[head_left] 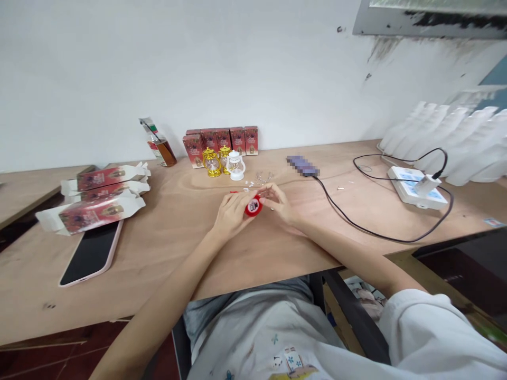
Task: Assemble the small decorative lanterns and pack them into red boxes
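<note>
At frame centre, the left hand is gripping a red lantern just above the desk, while the right hand is pinching a part too small to identify against it. This appears to be an assembly step, calling for fine alignment; finished lanterns are standing beyond.

A phone lies face up on the counter beside flattened red cartons. Small red boxes line the wall; a power strip sits far right.
</note>
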`<state>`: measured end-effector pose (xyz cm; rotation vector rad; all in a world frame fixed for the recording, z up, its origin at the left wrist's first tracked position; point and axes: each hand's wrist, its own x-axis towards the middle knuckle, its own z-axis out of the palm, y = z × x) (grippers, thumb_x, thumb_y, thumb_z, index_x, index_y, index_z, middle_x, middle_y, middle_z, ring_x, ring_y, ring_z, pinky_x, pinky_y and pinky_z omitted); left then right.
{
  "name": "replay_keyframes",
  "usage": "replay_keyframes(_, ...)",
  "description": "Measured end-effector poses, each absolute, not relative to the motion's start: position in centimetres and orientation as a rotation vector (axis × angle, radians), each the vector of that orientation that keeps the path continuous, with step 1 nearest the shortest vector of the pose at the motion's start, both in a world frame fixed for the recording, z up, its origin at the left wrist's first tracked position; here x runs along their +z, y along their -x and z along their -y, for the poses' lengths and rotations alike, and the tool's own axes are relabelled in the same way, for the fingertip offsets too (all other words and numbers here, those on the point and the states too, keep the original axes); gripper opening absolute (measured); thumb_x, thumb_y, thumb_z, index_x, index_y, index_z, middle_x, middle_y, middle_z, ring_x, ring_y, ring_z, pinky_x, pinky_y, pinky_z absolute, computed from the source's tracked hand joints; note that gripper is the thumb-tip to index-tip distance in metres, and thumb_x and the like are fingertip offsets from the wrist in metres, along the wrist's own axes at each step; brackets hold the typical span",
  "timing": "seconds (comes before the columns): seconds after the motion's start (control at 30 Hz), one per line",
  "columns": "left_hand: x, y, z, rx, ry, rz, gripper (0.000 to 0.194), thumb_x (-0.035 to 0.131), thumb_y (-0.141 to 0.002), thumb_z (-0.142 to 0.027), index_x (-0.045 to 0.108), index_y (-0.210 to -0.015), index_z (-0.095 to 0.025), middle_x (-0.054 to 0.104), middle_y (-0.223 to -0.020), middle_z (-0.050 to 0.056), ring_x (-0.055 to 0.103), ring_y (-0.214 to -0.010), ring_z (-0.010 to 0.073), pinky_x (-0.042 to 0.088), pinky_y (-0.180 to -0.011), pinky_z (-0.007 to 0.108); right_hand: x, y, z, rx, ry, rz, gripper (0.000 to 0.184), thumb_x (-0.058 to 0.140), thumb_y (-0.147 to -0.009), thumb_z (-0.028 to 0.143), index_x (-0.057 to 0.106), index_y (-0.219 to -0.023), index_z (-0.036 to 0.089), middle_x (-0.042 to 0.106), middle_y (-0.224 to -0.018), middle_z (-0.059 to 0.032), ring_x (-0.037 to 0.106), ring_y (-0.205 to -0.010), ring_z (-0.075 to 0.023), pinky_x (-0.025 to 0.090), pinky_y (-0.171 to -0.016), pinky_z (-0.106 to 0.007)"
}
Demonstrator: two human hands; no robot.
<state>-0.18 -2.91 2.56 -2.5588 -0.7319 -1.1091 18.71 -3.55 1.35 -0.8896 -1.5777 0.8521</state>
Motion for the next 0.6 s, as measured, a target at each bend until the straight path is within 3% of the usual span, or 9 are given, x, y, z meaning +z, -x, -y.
replay_keyframes(0.1,2.7,0.7,2.4,-1.151,2.465,0.856,0.052,0.056,-0.086,-0.034,0.039,-0.133,-0.021,0.065,-0.116,0.012,0.061,-0.103,0.0238,0.04,-0.086,0.037,1.2,-20.1,2.4,0.605,1.146,1.757,0.023,0.045,-0.089,0.029,0.05,-0.109,0.021,0.062,-0.114,-0.0082,0.057,-0.103,-0.0193,0.045,-0.089,-0.037)
replay_keyframes(0.2,2.8,1.2,1.9,-1.183,2.389,0.9,0.052,0.058,-0.084,-0.034,0.04,-0.132,-0.02,0.065,-0.114,0.011,0.062,-0.1,0.0239,0.039,-0.084,0.036,0.8,-21.0,1.6,0.197,1.328,2.111,0.04,0.045,-0.086,0.019,0.047,-0.126,0.016,0.056,-0.128,-0.0129,0.048,-0.118,-0.0262,0.038,-0.096,-0.044)
replay_keyframes(0.3,2.9,1.5,1.6,-1.221,2.357,0.906,0.052,0.058,-0.085,-0.034,0.04,-0.131,-0.02,0.065,-0.116,0.011,0.061,-0.101,0.0239,0.038,-0.085,0.037,0.4,-20.9,1.4,-0.037,1.338,2.36,0.055,0.043,-0.085,0.014,0.036,-0.139,0.016,0.042,-0.145,-0.0117,0.036,-0.132,-0.0279,0.029,-0.104,-0.047)
replay_keyframes(0.4,3.0,1.5,1.7,-1.216,2.348,0.913,0.051,0.058,-0.085,-0.034,0.039,-0.131,-0.02,0.065,-0.116,0.011,0.062,-0.101,0.0239,0.037,-0.086,0.036,0.2,-20.4,1.4,-0.149,1.387,2.439,0.049,0.041,-0.087,0.014,0.043,-0.135,0.014,0.046,-0.142,-0.0113,0.034,-0.132,-0.0287,0.025,-0.106,-0.048)
replay_keyframes(0.6,3.0,1.4,1.9,-1.185,2.328,0.865,0.049,0.058,-0.085,-0.033,0.041,-0.129,-0.019,0.066,-0.113,0.011,0.062,-0.099,0.0231,0.037,-0.085,0.035,0.5,-20.2,1.5,-0.184,1.469,2.413,0.026,0.043,-0.09,0.017,0.064,-0.107,0.017,0.065,-0.111,-0.0106,0.054,-0.105,-0.0253,0.038,-0.089,-0.038)
